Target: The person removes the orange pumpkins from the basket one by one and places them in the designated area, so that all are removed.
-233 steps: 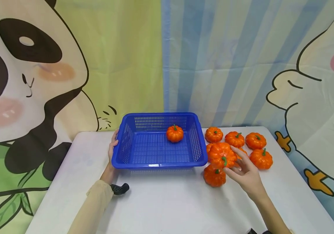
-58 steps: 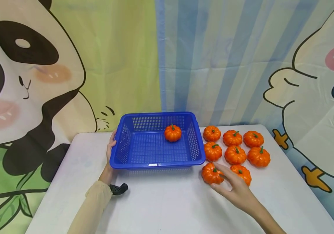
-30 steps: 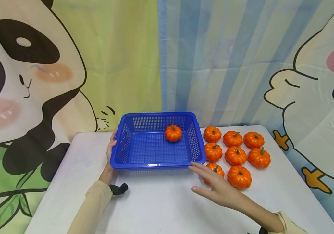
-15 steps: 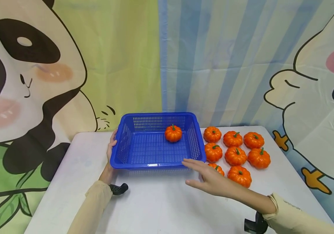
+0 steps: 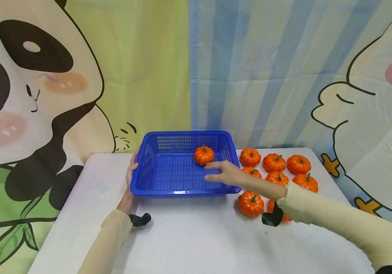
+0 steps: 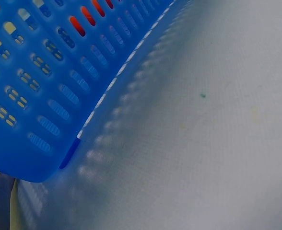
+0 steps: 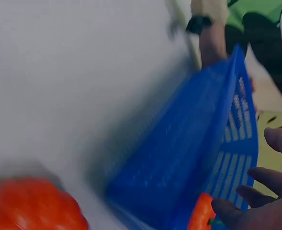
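Observation:
My left hand (image 5: 131, 173) holds the left side of a blue plastic basket (image 5: 182, 193), its fingers against the outer wall. One orange toy pumpkin (image 5: 204, 155) with a green stem sits inside, toward the back right. Over the basket's right part reaches my right hand (image 5: 228, 174), fingers spread and nothing in them, its fingertips close to that pumpkin. In the right wrist view the fingers (image 7: 262, 181) hang above the basket's opening, and one overlaps the pumpkin (image 7: 202, 213); contact cannot be told. The left wrist view shows the slotted basket wall (image 6: 50, 96), not the left hand's fingers.
Several more orange pumpkins stand in rows right of the basket, among them a front one (image 5: 250, 204) and a back one (image 5: 298, 164). My right sleeve (image 5: 333, 213) partly covers some. A cartoon-printed curtain (image 5: 230, 76) hangs behind the white table (image 5: 182, 243).
Earlier my right hand held a pumpkin among those at the right; that pumpkin now stands in the front row. The emptied hand has moved left and forward over the basket. My left hand stays put.

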`<action>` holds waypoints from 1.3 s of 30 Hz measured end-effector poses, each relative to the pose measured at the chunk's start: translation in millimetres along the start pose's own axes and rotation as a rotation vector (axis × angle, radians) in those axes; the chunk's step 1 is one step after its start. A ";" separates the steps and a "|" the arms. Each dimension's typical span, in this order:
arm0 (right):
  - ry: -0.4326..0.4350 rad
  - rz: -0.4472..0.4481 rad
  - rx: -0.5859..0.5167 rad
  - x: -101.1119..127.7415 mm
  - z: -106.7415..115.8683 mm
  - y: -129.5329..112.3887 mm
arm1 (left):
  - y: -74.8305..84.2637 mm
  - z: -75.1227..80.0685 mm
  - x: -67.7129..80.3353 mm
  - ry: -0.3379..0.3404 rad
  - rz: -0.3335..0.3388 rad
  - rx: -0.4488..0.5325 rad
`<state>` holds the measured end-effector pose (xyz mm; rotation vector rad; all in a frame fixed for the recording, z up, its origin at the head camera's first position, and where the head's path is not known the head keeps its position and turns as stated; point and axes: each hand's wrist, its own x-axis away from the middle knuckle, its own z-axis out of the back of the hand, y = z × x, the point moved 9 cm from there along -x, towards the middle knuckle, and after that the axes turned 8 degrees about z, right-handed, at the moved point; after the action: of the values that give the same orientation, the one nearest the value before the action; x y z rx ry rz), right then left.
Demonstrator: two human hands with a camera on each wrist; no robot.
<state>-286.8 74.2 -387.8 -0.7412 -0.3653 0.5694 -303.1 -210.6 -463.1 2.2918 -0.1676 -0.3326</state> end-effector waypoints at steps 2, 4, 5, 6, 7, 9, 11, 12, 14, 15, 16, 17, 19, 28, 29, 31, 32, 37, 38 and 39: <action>0.026 -0.015 0.038 -21.3 7.6 4.7 | -0.4 -0.1 0.6 -0.003 0.004 0.029; 0.065 -0.013 0.084 -42.8 16.6 9.4 | -0.8 0.0 1.3 0.001 0.009 0.037; 0.084 -0.017 0.104 -52.6 21.1 12.2 | -1.0 -0.3 1.4 -0.001 0.012 0.037; 0.099 -0.021 0.125 -61.7 25.1 15.2 | -1.0 -0.4 1.4 -0.001 0.014 0.034; 0.112 -0.023 0.148 -70.4 28.6 18.0 | -0.9 -0.8 1.3 0.000 0.016 0.022; 0.122 -0.032 0.195 -85.5 32.9 23.7 | -0.4 -1.3 1.0 -0.003 0.018 0.018; 0.110 -0.060 0.226 -95.3 33.1 31.9 | -1.5 -2.4 0.4 -0.005 0.024 0.009; 0.100 -0.076 0.234 -98.9 31.8 36.2 | -2.0 -2.7 0.2 -0.003 0.028 0.006; 0.073 -0.097 0.256 -105.0 27.6 43.7 | -2.8 -3.5 0.3 -0.003 0.035 0.010; 0.058 -0.107 0.265 -107.4 24.9 47.3 | -3.2 -3.3 0.4 0.006 0.041 -0.002; 0.041 -0.115 0.268 -109.4 22.0 50.4 | -3.4 -3.5 0.5 0.009 0.043 -0.008; 0.024 -0.115 0.282 -111.6 19.3 51.9 | -3.3 -3.5 0.7 0.015 0.046 -0.015; -0.013 -0.108 0.302 -116.8 13.9 53.2 | -2.7 -2.7 1.1 0.032 0.047 -0.027; -0.126 -0.093 0.389 -136.9 1.8 53.5 | -2.3 -2.0 0.9 0.035 0.048 -0.049; -0.130 -0.091 0.403 -138.1 1.0 53.7 | -2.6 -1.9 0.9 0.033 0.048 -0.052; -0.132 -0.093 0.415 -139.4 -0.4 53.9 | -3.0 -2.2 1.2 0.024 0.046 -0.053; -0.132 -0.095 0.418 -139.5 -1.2 54.0 | -3.2 -2.0 1.3 0.022 0.046 -0.050; -0.118 -0.124 0.393 -136.7 -4.0 53.7 | -1.8 -1.8 1.2 0.005 0.034 -0.051; -0.115 -0.127 0.394 -136.1 -4.2 53.5 | -1.5 -1.6 1.1 0.001 0.032 -0.048; -0.111 -0.127 0.396 -135.8 -4.3 53.4 | -1.4 -1.5 0.9 -0.002 0.032 -0.043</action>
<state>-410.8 22.1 -444.4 -0.3046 -0.3850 0.5432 -301.8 -208.8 -463.3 2.2439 -0.1961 -0.3189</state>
